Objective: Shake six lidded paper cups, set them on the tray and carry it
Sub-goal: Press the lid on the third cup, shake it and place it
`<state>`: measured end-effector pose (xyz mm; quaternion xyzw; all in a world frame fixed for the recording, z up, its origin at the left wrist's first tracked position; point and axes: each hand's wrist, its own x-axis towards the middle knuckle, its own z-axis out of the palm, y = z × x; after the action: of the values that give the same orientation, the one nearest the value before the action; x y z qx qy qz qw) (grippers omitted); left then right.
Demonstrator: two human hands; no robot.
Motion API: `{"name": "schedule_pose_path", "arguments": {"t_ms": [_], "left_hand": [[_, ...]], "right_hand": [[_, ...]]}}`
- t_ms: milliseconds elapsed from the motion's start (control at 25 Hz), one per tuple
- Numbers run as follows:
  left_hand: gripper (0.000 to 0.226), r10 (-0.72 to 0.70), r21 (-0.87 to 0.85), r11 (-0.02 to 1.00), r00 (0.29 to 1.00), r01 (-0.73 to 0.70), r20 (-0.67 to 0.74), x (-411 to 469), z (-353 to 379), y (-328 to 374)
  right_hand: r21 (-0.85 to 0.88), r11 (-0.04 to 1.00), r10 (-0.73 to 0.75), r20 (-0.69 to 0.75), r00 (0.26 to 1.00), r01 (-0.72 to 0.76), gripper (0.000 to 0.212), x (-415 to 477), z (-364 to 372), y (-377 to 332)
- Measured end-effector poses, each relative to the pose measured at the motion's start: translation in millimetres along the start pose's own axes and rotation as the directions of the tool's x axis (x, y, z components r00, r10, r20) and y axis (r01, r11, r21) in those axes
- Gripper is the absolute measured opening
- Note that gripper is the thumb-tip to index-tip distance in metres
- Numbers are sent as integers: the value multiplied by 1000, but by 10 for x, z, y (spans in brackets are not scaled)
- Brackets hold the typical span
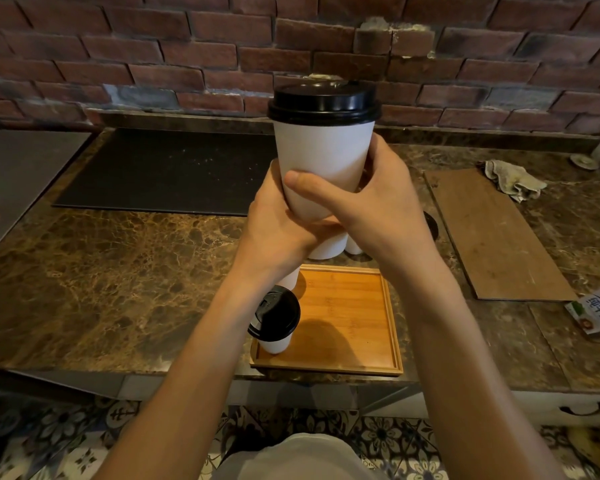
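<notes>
- The marble surface [118, 271] runs under a brick wall, and I stand at its near edge.
- A black mat [160, 171] lies far left and a long board [492, 230] to the right. Neither is part of this job, as far as I can judge.
- The tray [361, 323] sits at the near edge right below my arms, which keeps each set-down short. Most of its floor is bare.
- The cup [323, 154] I am working on is upright in the air above the tray's far side, lid on.
- My left hand [274, 223] wraps its lower wall from the left. My right hand [378, 206] curls round from the right, thumb across the front. I take the double grip low on the body to be for a firm shake.
- A second cup [274, 327] stands in the tray's near left corner, probably done. Another white base shows behind my left wrist.
- Two cup bases [329, 249] show just beyond the tray, likely waiting.
</notes>
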<state>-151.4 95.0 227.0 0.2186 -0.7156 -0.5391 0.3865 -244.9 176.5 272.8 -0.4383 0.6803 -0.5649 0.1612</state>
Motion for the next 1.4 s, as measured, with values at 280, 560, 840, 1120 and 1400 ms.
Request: {"name": "schedule_pose_path", "arguments": {"t_ms": [280,560,840,1120,1400], "left_hand": [[72,-13,38,999,998,11,54,4,-69,61],[74,-58,-53,996,974,71,219,-1,-153,158],[73,-52,-117,988,941,97,334,-44,-206,136],[63,-53,-126,988,962,89,267,-90,-157,132],[63,-40,-43,998,992,45,123,-54,-127,147]], "right_hand": [[30,999,-36,11,999,35,65,29,-79,-54],[181,983,-9,136,991,-16,57,18,-224,-93],[257,965,-14,257,966,-55,49,-14,-282,-45],[121,992,-8,242,970,-22,60,-22,-231,-93],[32,999,-21,82,996,18,59,-27,-154,-133]]}}
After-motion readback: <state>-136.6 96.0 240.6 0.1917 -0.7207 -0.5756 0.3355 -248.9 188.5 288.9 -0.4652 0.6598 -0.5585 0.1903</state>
